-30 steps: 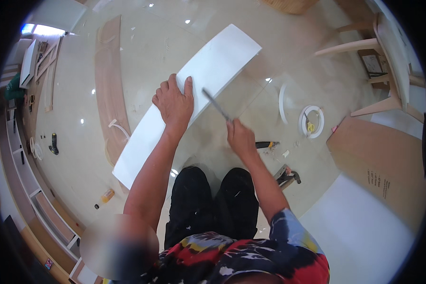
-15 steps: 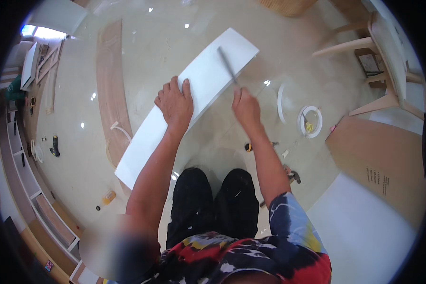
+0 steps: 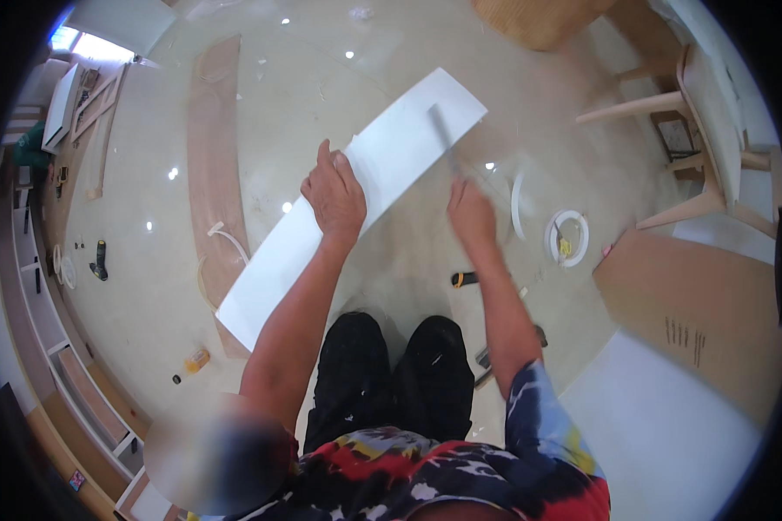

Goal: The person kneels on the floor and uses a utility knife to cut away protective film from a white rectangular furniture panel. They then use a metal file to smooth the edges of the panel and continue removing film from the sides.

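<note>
A long white board [image 3: 400, 156] slants across the middle of the view, its far end up and to the right. My left hand [image 3: 335, 198] grips the board's left long edge near its middle, one finger sticking up and the others curled over the side. My right hand [image 3: 473, 219] is closed round the near end of a slim grey metal file [image 3: 441, 128], blurred by motion. The file's far part lies across the board's right long edge near the far end. The handle is hidden in my fist.
A brown wooden plank [image 3: 213, 165] lies on the floor at the left. Rolls of white edge strip [image 3: 582, 239], a black-and-orange tool [image 3: 465, 279] and a cardboard sheet [image 3: 669, 304] are at the right. Wooden chairs [image 3: 712, 174] stand far right; a person in green [image 3: 31, 148] is far left.
The board's far end has shifted slightly right and nearer. My right hand and the file have moved right and nearer me. My left hand has moved slightly right, one finger now raised.
</note>
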Available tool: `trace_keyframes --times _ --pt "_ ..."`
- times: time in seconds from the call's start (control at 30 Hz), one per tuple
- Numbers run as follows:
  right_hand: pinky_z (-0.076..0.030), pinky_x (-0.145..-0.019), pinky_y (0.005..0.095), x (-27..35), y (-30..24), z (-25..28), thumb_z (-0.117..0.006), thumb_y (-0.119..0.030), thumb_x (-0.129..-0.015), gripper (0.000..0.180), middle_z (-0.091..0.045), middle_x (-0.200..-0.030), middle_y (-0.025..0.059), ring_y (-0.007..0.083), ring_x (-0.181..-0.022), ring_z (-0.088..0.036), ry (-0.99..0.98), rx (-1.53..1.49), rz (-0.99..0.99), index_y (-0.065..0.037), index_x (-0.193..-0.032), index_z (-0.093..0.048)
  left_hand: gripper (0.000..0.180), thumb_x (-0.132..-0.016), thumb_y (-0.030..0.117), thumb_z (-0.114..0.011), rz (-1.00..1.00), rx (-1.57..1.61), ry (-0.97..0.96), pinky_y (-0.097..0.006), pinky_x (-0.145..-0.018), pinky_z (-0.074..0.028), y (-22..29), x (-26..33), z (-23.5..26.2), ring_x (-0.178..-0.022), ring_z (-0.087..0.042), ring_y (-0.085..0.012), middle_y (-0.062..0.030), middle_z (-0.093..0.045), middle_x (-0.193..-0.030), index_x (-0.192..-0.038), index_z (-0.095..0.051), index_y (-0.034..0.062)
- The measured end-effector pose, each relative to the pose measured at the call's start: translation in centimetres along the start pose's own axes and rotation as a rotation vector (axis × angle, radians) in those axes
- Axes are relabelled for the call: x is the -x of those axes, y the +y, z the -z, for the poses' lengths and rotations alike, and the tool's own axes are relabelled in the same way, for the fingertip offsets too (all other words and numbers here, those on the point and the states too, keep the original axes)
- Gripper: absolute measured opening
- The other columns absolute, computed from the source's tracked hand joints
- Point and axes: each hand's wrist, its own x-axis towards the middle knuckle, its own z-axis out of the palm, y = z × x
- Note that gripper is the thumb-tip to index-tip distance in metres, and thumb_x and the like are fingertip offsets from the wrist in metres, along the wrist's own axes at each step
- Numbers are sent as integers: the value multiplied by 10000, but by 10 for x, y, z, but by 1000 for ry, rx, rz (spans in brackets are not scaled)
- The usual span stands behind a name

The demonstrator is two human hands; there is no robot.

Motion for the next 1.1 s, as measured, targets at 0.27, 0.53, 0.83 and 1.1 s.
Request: trace_keyframes --times 0.27,0.53,0.83,1.1 --pt "-505 -729 586 33 7 -11 -389 -363 -1044 412 -664 -796 270 486 -798 -651 -150 91 29 -18 -935 -586 497 -1049 291 -401 -103 285 109 -464 -1101 -331 -3 3 -1 -1252 -499 -363 -202 -561 -1359 -1438 -413 -17" --pt "-427 -690 532 52 69 -16 -431 -376 -1026 496 -605 -762 248 406 -707 -572 -15 -234 -102 57 -857 -605 844 -826 443 -744 -631 -125 -400 -560 -1220 -123 -19 10 -11 -1506 -198 -366 -166 -306 -1593 -1503 -382 93" --pt "-484 -769 575 265 81 12 -474 -325 -1017 402 -652 -867 313 523 -873 -629 -607 206 -62 37 -907 -609 375 -918 140 -497 -900 -434 -502 -600 -1194 -176 0 82 -19 -1472 -268 -376 -194 -437 -1505 -1252 -615 15" --pt "-456 -443 377 231 22 34 -392 -366 -1061 411 -519 -602 86 226 -470 -518 -752 -632 -295 -34 -884 -557 659 -922 393 -692 309 830 -592 -385 -847 -548 -23 243 24 -948 -689 -285 -223 -481 -1380 -1410 -452 19"
